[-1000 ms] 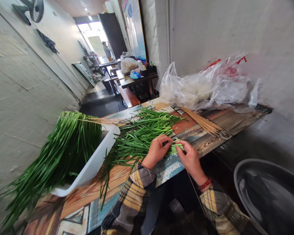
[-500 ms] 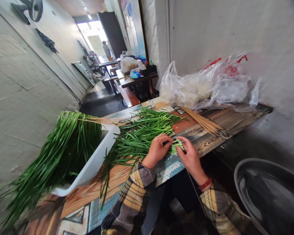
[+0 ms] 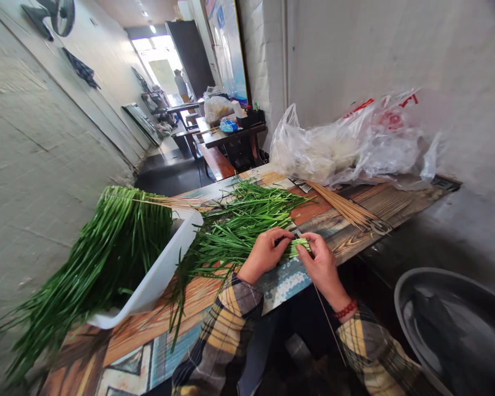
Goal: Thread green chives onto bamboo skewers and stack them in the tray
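My left hand [image 3: 269, 250] is closed, its thumb and fingers pinching the stalk ends of several garlic chives [image 3: 295, 247] at the table's near edge. Facing it, my right hand [image 3: 319, 258] grips the same row of pale stalks. A thin bamboo skewer [image 3: 329, 324] runs from beneath my right hand down toward my lap; its upper end is hidden by the fingers and stalks. The leaves trail left into a loose pile of chives [image 3: 239, 225] on the table.
Left of the pile, a white plastic tray [image 3: 160, 280] carries a thick heap of chives [image 3: 124, 242], with skewers [image 3: 173, 203] across its far end. More bamboo skewers [image 3: 342, 204] lie at right before plastic bags [image 3: 346, 143]. A grey basin [image 3: 400, 308] stands lower right.
The stalks between my hands now sit closer together, in a flatter row. My left fingertips have shifted slightly; both hands stay in nearly the same place.
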{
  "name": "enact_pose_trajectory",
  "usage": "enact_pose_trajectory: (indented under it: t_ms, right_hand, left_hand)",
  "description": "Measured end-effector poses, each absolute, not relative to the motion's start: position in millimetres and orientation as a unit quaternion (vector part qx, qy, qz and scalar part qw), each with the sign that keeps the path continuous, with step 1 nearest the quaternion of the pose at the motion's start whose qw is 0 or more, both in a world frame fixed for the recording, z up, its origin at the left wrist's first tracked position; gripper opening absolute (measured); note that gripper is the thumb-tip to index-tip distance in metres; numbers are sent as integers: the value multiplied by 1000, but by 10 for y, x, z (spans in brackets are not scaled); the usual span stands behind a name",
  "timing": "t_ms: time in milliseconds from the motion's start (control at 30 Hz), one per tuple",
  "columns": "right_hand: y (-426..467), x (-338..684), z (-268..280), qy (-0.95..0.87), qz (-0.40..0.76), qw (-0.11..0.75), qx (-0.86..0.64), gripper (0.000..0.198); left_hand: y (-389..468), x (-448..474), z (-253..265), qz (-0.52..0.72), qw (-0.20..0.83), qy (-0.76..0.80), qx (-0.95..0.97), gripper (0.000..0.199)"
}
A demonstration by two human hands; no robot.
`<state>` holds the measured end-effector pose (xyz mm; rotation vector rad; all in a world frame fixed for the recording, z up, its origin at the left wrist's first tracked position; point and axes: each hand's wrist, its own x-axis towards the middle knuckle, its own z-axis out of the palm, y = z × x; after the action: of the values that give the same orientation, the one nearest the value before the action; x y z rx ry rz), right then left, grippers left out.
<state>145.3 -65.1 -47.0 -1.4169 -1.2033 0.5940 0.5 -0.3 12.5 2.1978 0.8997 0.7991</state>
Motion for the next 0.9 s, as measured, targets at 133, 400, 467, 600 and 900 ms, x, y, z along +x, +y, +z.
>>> enact_pose_trajectory:
  t_ms: [133, 400, 467, 600, 900]
  right_hand:
    - [-654, 1452, -445, -505, 274, 557, -599, 38]
    - [-625, 1457, -446, -525, 249, 521, -626, 37]
    - [-622, 1458, -458, -530, 238, 515, -630, 35]
    - [-644, 1454, -454, -553, 203, 501, -633, 31]
    - [-724, 1450, -411, -619, 144, 469, -614, 26]
  left_hand:
    - [-7, 20, 90, 276, 310, 361, 835, 20]
    - [-51, 50, 118, 303, 295, 383, 822, 25]
    - [-52, 45, 110, 297, 300, 378, 824, 27]
    - [-2, 16, 86, 307, 322, 361, 820, 29]
    - [138, -60, 45, 305, 182, 405, 843, 20]
